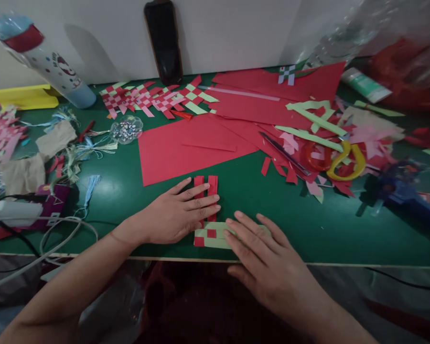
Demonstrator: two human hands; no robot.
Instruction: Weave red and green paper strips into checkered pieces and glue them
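A small weave of red and pale green paper strips (208, 232) lies near the front edge of the green table (136, 191). My left hand (175, 215) lies flat on its red strips, fingers stretched out to the right. My right hand (265, 258) rests flat on the green strips at the weave's right side, fingers spread. Neither hand grips anything.
Red paper sheets (186, 148) lie behind the weave. Finished woven pieces (154, 98) sit at the back. Scissors with red and yellow handles (333, 160) lie among paper scraps on the right, beside a blue glue gun (404, 193). Cables (57, 229), a bead dish (126, 129) and threads are left.
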